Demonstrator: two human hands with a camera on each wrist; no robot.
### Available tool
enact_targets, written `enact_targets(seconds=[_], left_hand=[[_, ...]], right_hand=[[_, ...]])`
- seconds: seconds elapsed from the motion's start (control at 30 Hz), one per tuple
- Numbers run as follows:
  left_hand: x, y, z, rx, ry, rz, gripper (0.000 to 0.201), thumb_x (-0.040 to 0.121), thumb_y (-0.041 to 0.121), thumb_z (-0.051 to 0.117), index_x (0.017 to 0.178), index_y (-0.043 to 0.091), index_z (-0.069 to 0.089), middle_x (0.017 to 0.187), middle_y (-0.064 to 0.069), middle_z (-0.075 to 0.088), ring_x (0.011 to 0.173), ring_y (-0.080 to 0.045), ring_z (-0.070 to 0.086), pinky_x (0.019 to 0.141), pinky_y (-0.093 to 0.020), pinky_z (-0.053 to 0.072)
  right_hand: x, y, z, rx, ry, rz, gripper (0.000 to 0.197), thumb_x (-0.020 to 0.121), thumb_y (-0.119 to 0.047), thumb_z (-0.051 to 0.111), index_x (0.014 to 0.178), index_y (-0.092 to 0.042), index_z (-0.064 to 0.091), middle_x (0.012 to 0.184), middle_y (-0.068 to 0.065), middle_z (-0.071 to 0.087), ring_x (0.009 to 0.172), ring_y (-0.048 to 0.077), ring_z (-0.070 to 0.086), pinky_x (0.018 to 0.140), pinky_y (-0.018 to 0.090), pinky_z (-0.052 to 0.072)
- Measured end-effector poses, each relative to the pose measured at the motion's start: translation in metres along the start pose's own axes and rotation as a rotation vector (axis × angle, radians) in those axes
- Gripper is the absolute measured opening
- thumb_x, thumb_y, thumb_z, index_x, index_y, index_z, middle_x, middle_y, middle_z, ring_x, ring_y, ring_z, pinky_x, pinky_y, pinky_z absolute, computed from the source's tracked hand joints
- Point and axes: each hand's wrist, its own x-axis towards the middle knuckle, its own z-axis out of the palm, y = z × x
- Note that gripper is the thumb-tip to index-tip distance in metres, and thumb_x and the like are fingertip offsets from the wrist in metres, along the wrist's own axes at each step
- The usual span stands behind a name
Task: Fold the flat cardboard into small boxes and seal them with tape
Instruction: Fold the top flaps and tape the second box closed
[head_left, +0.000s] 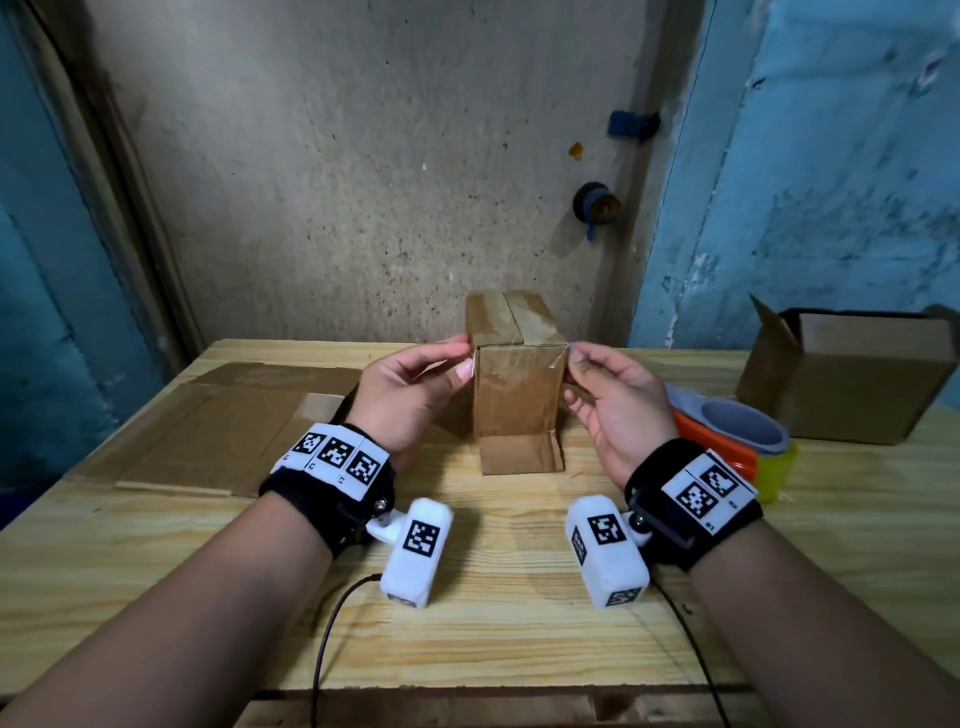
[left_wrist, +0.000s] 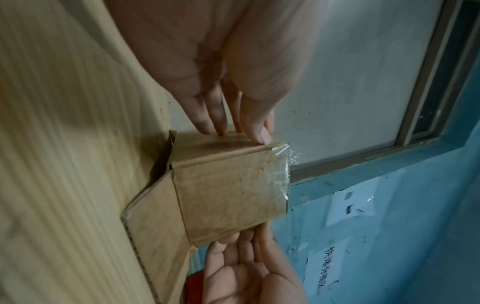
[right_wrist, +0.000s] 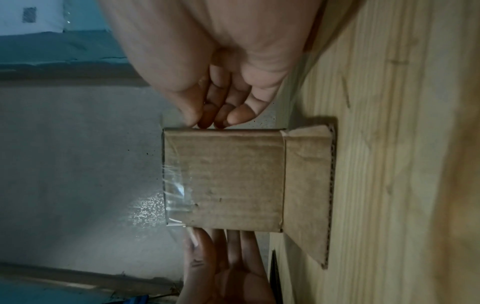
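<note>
On my far left a stack of flat cardboard lies on the table, waiting its turn. My left hand comes next: its fingertips press straight against the left wall of the box, thumb up at the top corner, nothing curled round anything. The box stands upright in the middle of the table, between my two hands, with its top flaps closed and a strip of clear tape running over the top seam and down the near face. Its bottom flap is splayed out on the wood toward me, so that end is not closed. My right hand mirrors the left, fingertips on the right wall near the top edge, lower fingers loosely bent and holding nothing.

I judge I am smoothing the tape ends down at the corners, finishing the seal on this end. Next I would need to turn the box over, fold in the loose flaps, and reach right for the tape roll, which sits just beside my right wrist. Farther right an open box stands near the table's edge.
</note>
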Motion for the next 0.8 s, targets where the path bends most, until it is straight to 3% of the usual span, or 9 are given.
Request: enact_targets(seconds=[0.13, 0.27, 0.33, 0.43, 0.57, 0.8], left_hand=[[-0.001, 0.002, -0.001, -0.001, -0.004, 0.042, 0.018, 0.073, 0.006, 0.08, 0.089, 0.015, 0.083, 0.122, -0.009, 0.073, 0.12, -0.03, 0.066, 0.107, -0.047, 0.047], [0.0, 0.001, -0.004, 0.023, -0.026, 0.074, 0.04, 0.085, -0.019, 0.064, 0.101, 0.014, 0.08, 0.125, -0.012, 0.071, 0.12, -0.024, 0.066, 0.108, -0.043, 0.046], [0.0, 0.0, -0.005, 0.054, -0.031, 0.11, 0.043, 0.084, -0.022, 0.062, 0.11, 0.01, 0.075, 0.126, -0.014, 0.07, 0.123, -0.026, 0.064, 0.108, -0.041, 0.047], [0.0, -0.002, -0.005, 0.056, -0.012, 0.129, 0.04, 0.081, -0.02, 0.07, 0.114, 0.003, 0.071, 0.125, -0.013, 0.071, 0.122, -0.027, 0.065, 0.108, -0.043, 0.049], [-0.002, -0.001, -0.003, 0.09, 0.035, 0.146, 0.032, 0.079, -0.011, 0.077, 0.105, 0.006, 0.072, 0.121, -0.007, 0.074, 0.11, -0.02, 0.071, 0.101, -0.037, 0.054], [-0.002, -0.003, -0.001, 0.135, 0.048, 0.166, 0.022, 0.082, -0.002, 0.079, 0.1, 0.01, 0.073, 0.118, -0.003, 0.075, 0.1, -0.016, 0.073, 0.099, -0.041, 0.055]], right_hand=[[0.003, 0.003, -0.002, 0.004, 0.008, -0.034, 0.017, 0.096, 0.001, 0.067, 0.108, -0.009, 0.075, 0.105, 0.008, 0.08, 0.101, 0.019, 0.073, 0.086, 0.031, 0.059], [0.0, 0.001, -0.001, -0.035, -0.029, -0.057, 0.02, 0.096, 0.002, 0.067, 0.108, -0.012, 0.075, 0.103, 0.004, 0.081, 0.103, 0.015, 0.076, 0.093, 0.032, 0.06], [-0.002, 0.0, -0.001, -0.064, -0.063, -0.067, 0.027, 0.096, 0.007, 0.065, 0.113, -0.012, 0.074, 0.107, 0.006, 0.08, 0.105, 0.016, 0.076, 0.094, 0.032, 0.06], [-0.006, -0.004, 0.0, -0.123, -0.107, -0.094, 0.037, 0.094, 0.011, 0.064, 0.12, -0.015, 0.072, 0.113, 0.004, 0.079, 0.109, 0.017, 0.075, 0.094, 0.032, 0.061], [-0.008, -0.003, 0.002, -0.209, -0.133, -0.149, 0.045, 0.087, 0.006, 0.076, 0.127, -0.015, 0.069, 0.112, -0.003, 0.078, 0.106, 0.014, 0.075, 0.085, 0.026, 0.061], [-0.006, -0.002, 0.003, -0.329, -0.076, -0.212, 0.037, 0.086, -0.01, 0.084, 0.117, -0.024, 0.07, 0.106, -0.01, 0.076, 0.101, 0.014, 0.076, 0.086, 0.039, 0.064]])
